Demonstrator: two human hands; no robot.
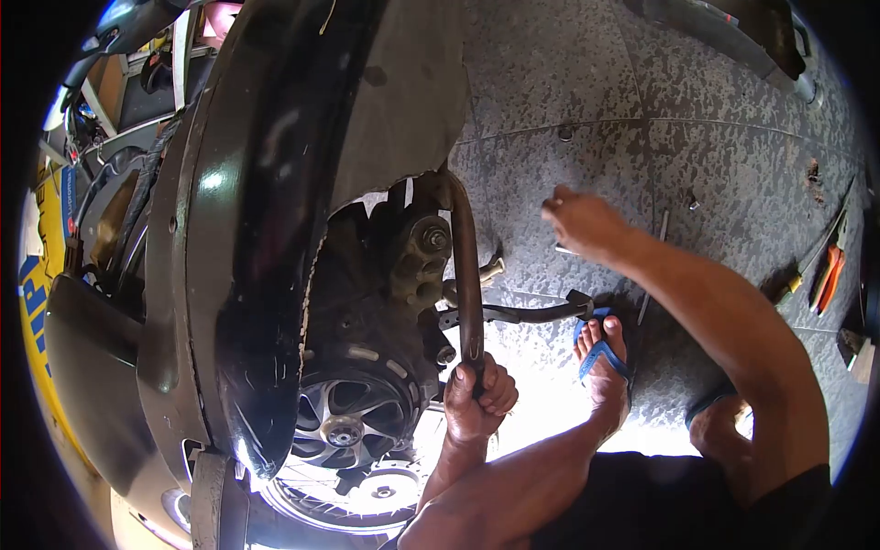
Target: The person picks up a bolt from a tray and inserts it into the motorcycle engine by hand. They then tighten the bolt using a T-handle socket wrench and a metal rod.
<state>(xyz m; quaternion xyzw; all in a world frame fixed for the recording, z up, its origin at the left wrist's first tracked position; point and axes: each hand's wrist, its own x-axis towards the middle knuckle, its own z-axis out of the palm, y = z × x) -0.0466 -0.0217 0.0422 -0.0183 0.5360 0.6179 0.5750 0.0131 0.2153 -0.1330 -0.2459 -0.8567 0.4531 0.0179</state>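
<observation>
My left hand (477, 399) is wrapped round the lower end of a dark, curved metal tube (466, 266) beside the motorcycle's engine (417, 261). My right hand (587, 223) is over the floor, right of the tube, its fingers curled and slightly blurred. Whatever it may hold is too small or hidden to make out. A short shiny piece (566, 249) shows just below that hand. The dark body panel (275, 183) of the motorcycle fills the left side, with a spoked wheel (344, 431) below the engine.
A black pedal lever (532, 313) sticks out near my foot in a blue sandal (603, 360). On the tiled floor (568, 73) lie a thin rod (654, 266), orange-handled pliers (828, 278), a yellow-handled tool (789, 288) and small metal parts (694, 203).
</observation>
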